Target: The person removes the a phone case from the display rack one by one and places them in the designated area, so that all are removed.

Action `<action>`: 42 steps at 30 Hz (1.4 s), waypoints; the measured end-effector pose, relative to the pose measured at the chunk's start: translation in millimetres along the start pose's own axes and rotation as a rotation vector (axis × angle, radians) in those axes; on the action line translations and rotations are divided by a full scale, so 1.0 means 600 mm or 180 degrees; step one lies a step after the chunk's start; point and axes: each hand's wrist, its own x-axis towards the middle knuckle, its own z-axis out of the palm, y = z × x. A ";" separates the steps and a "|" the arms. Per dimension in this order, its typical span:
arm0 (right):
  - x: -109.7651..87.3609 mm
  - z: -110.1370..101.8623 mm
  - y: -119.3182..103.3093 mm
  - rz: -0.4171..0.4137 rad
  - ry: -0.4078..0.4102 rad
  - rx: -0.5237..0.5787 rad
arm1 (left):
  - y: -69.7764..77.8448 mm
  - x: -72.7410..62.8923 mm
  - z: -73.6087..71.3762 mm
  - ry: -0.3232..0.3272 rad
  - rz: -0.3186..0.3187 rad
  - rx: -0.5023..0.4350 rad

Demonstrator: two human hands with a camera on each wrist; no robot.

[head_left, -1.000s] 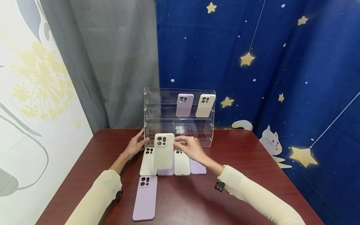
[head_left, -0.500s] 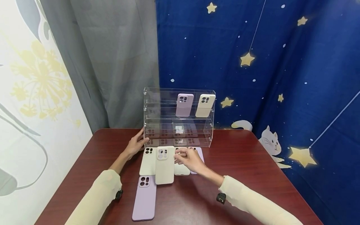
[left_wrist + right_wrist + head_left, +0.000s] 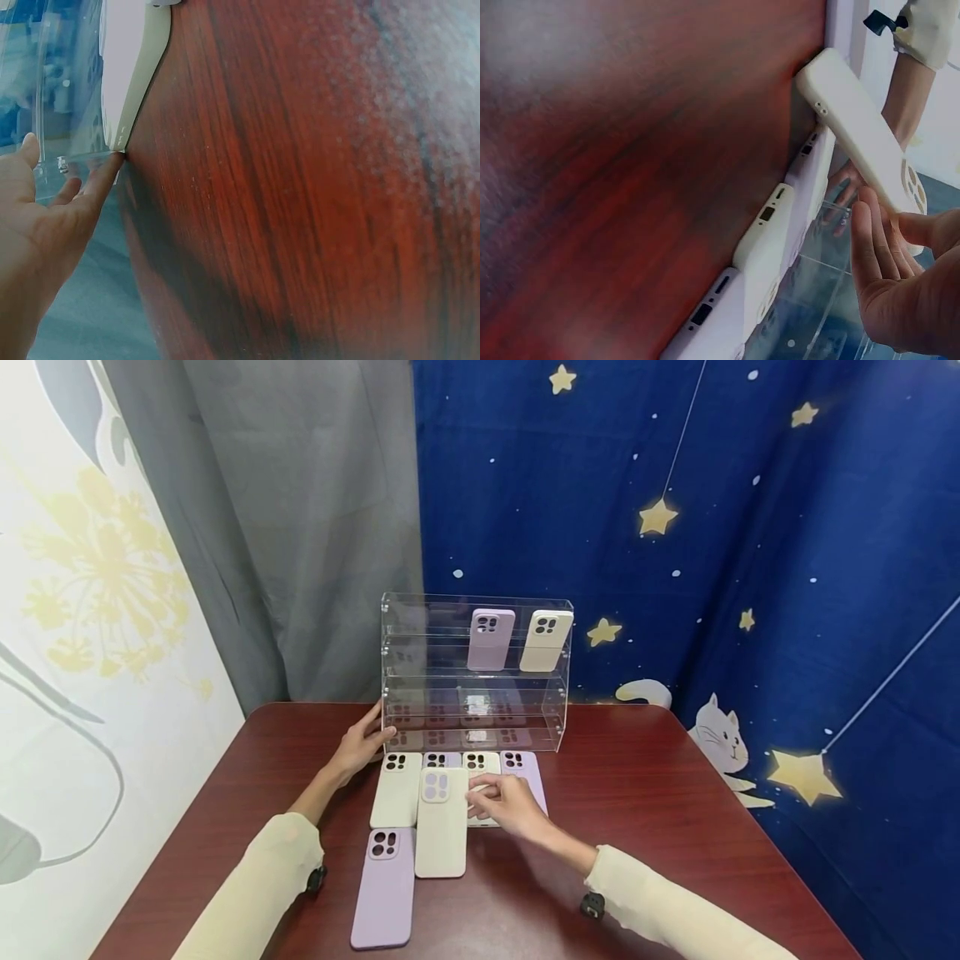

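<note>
My right hand (image 3: 512, 806) pinches a cream phone case (image 3: 441, 837) by its right edge near the camera cutouts. In the right wrist view, this case (image 3: 859, 124) is tilted, its lower end near the table. Behind it lies a row of cream and lilac cases, including a cream case (image 3: 395, 797) at left and a lilac case (image 3: 531, 777) at right. My left hand (image 3: 356, 755) touches the lower left corner of a clear acrylic display rack (image 3: 480, 685); in the left wrist view its fingers are fairly straight.
On the rack's upper right stand a lilac case (image 3: 491, 647) and a cream case (image 3: 547, 647). Another lilac case (image 3: 383, 893) lies nearer, left of the held one. A dark red table (image 3: 637, 827) carries everything, with a grey curtain (image 3: 322, 527) and a blue starry curtain (image 3: 562, 485) behind.
The cream case has come down and toward me in my right hand, uncovering more of the row behind it. The left hand has stayed at the rack's corner.
</note>
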 end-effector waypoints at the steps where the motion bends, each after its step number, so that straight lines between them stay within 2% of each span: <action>1: -0.002 0.002 0.001 0.0023 0.0002 0.0036 | 0.001 -0.001 0.000 0.0003 0.0009 -0.0004; 16: -0.031 0.029 0.017 0.0618 -0.0169 0.0581 | 0.003 -0.003 0.003 0.0047 -0.0007 -0.0094; 25: -0.043 0.038 0.024 0.0770 -0.0271 0.0726 | 0.002 -0.003 0.003 0.0050 -0.0027 -0.0074; 39: -0.049 0.042 0.026 0.0890 -0.0368 0.0626 | 0.000 0.000 0.001 0.0061 -0.0147 -0.0008; 42: -0.048 0.042 0.025 0.0914 -0.0364 0.0583 | 0.000 -0.001 0.001 0.0050 -0.0117 0.0030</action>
